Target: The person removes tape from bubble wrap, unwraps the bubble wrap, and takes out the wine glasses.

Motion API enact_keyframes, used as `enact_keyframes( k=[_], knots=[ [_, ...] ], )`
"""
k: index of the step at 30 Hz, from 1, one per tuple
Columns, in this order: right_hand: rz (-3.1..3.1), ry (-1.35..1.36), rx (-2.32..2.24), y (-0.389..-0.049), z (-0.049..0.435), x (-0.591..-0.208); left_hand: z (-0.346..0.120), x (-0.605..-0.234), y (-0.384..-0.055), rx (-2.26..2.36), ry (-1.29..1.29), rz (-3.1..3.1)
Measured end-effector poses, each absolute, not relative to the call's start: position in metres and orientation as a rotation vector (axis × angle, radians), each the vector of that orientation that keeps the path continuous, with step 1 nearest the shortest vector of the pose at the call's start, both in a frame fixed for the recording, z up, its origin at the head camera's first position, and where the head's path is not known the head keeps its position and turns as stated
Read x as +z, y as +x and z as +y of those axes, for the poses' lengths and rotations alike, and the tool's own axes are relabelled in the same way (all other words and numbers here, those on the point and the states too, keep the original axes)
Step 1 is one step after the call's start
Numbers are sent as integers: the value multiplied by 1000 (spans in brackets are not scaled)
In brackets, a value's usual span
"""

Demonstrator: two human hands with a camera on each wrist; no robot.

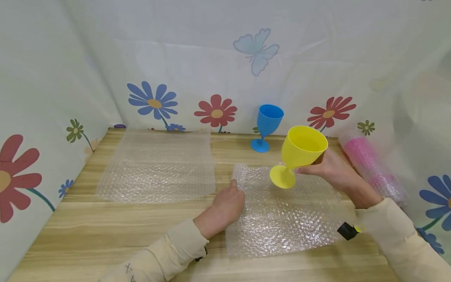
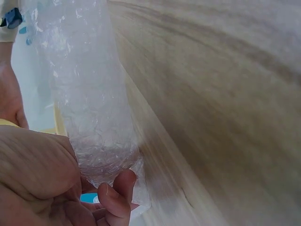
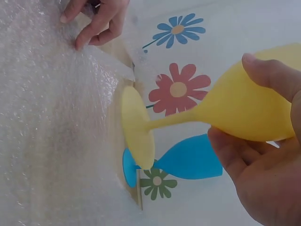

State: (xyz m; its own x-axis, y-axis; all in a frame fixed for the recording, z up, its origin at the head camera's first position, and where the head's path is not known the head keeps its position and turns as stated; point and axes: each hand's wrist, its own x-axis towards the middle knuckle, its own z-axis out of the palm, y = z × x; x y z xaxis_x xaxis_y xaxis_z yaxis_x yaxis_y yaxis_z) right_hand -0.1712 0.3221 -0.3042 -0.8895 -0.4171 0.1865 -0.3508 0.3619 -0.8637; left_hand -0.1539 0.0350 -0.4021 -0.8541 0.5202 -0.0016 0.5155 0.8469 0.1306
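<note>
Over the right sheet [image 1: 278,227] (your left hand [image 1: 229,204] pinches it), your right hand [image 1: 334,171] holds the yellow cup [image 1: 299,155] by its bowl, which a slack grip could drop.

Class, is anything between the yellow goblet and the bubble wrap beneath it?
Nothing visible is: the right grip holds the yellow goblet over the bubble wrap, the left grip pinches that sheet's left edge, and the blue goblet stands beyond.

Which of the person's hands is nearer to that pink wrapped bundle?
The right hand: it is just left of the pink bundle, holding the yellow goblet. The left hand is much farther left, pinching the nearer bubble wrap sheet.
</note>
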Motion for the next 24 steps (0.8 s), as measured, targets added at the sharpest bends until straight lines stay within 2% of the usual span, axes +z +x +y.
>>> enact_keyframes(
  k=[13, 24],
  knots=[
    [2716, -501, -1618, -192, 324, -288, 34, -399, -152, 211, 840, 2974],
    [2718, -463, -1729, -214, 324, -280, 34, -400, -153, 201, 814, 2958]
  ],
)
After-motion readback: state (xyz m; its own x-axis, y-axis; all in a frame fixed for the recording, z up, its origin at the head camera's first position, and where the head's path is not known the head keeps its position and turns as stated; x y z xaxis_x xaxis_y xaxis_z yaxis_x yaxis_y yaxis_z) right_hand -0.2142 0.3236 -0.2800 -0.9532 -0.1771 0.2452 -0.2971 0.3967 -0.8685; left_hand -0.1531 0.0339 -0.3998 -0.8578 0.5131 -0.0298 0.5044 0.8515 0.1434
